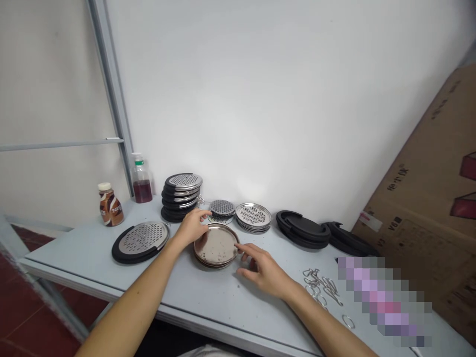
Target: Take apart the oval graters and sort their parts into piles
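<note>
A short stack of round, shallow metal trays [216, 245] lies in front of me, with dark specks on the top one. My left hand [192, 229] is over its far left rim, thumb and fingers parted and holding nothing. Just past those fingertips sit small perforated metal discs [222, 208]. On the other side, my right hand [263, 270] has its fingers spread, the fingertips at the right rim; whether they press on it I cannot tell. Behind, several perforated metal plates [254, 215] are stacked. To the left lies a perforated plate in a black holder [143, 238].
Plates in black holders [182, 196] are piled at the back left, near a bottle of red liquid [142, 188] and a brown drink bottle [110, 208]. Black holders [303, 230], metal rings and clips [322, 287], a blurred-out item and a cardboard box [420, 198] are on the right.
</note>
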`<state>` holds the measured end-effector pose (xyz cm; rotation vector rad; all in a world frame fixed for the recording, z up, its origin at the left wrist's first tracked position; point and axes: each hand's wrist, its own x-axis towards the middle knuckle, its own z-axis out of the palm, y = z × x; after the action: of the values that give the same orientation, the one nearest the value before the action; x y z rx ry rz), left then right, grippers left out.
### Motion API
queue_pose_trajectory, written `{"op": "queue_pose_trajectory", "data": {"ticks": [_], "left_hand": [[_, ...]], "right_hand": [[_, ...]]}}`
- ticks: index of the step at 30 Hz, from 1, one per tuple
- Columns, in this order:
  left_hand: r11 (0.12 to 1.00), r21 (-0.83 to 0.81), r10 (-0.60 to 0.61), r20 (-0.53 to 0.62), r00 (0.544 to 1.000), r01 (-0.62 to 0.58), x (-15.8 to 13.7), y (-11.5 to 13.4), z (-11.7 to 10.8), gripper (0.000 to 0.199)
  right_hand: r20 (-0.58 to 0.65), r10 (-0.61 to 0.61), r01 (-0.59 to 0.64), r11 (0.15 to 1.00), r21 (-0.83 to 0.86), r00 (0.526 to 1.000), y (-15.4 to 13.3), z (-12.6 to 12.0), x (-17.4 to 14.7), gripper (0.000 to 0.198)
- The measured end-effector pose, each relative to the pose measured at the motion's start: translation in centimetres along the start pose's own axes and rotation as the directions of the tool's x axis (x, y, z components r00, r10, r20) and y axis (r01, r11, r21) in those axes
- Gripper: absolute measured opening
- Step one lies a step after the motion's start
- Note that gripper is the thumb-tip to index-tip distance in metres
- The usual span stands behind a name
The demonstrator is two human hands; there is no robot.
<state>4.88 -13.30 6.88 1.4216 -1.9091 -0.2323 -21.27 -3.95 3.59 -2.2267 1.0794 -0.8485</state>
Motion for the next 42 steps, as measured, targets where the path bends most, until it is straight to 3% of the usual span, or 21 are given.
{"op": "queue_pose_trajectory", "data": {"ticks": [2,3,5,7,9,11,14,23,25,29,31,33,35,37,39,42], "left_hand": [[1.0,0.011,0.001,-0.165,0.986,0.001,0.1,0.0,-0.9,0.036],[0.999,0.031,-0.003,-0.288,0.958,0.012,0.2,-0.1,-1.4,0.033],[0.994,0.094,0.001,-0.522,0.853,0.056,0.4,-0.8,-2.4,0.033],[0.98,0.159,0.011,-0.641,0.767,0.118,0.8,-2.0,-3.2,0.042],[0.964,0.205,0.003,-0.64,0.768,0.168,1.3,-3.3,-3.7,0.055],[0.956,0.23,-0.009,-0.602,0.799,0.184,2.0,-4.5,-3.9,0.063],[0.963,0.214,-0.021,-0.543,0.839,0.163,3.1,-5.6,-3.9,0.061],[0.996,-0.001,-0.071,-0.635,0.769,0.091,3.4,-7.2,-4.8,0.043],[0.999,-0.022,-0.05,-0.693,0.719,0.048,3.2,-7.4,-5.1,0.036],[0.991,0.043,0.106,-0.833,0.542,-0.128,2.2,-5.2,-5.1,0.019],[0.966,0.113,0.223,-0.818,0.531,-0.233,1.3,-2.6,-4.6,0.016],[0.912,0.189,0.377,-0.736,0.563,-0.363,0.1,0.3,-3.5,0.019],[0.823,0.246,0.542,-0.609,0.58,-0.511,-1.1,3.2,-2.2,0.024],[0.715,0.245,0.679,-0.464,0.568,-0.654,-2.3,5.3,-0.8,0.023],[0.591,0.211,0.791,-0.34,0.508,-0.779,-3.3,6.8,0.4,0.018],[0.423,0.186,0.891,-0.263,0.37,-0.887,-4.4,7.7,1.2,0.016]], "right_hand": [[0.0,-0.008,0.008,1.0,0.001,1.0,-0.1,0.2,0.0,0.063],[0.002,-0.015,0.015,1.0,0.0,1.0,-0.2,0.2,-0.1,0.062],[0.017,-0.033,0.033,0.999,-0.014,0.999,-0.3,0.2,-0.2,0.056],[0.044,-0.055,0.057,0.998,-0.04,0.998,-0.5,0.2,-0.3,0.051],[0.068,-0.073,0.078,0.995,-0.069,0.995,-0.7,0.3,-0.4,0.052],[0.088,-0.069,0.078,0.993,-0.093,0.994,-0.8,0.4,-0.6,0.057],[0.081,-0.036,0.044,0.994,-0.098,0.996,-0.6,0.4,-0.8,0.063],[-0.088,0.005,-0.01,0.998,-0.064,0.996,0.2,0.0,-0.4,0.05],[-0.111,0.005,-0.011,0.998,-0.059,0.994,0.2,0.0,-0.2,0.047],[-0.2,0.028,-0.021,0.999,0.04,0.979,-0.3,-0.5,0.0,0.039],[-0.231,0.08,-0.03,0.977,0.212,0.97,-0.7,-1.0,0.2,0.04],[-0.222,0.117,-0.004,0.892,0.451,0.968,-1.1,-1.5,0.2,0.049],[-0.182,0.102,0.05,0.732,0.679,0.978,-1.6,-2.1,0.2,0.059],[-0.132,0.064,0.074,0.56,0.825,0.989,-1.9,-2.7,0.1,0.059],[-0.094,0.071,0.051,0.464,0.884,0.993,-2.2,-3.2,0.0,0.046],[-0.11,0.145,0.041,0.416,0.909,0.983,-2.3,-3.6,0.0,0.032]]}}
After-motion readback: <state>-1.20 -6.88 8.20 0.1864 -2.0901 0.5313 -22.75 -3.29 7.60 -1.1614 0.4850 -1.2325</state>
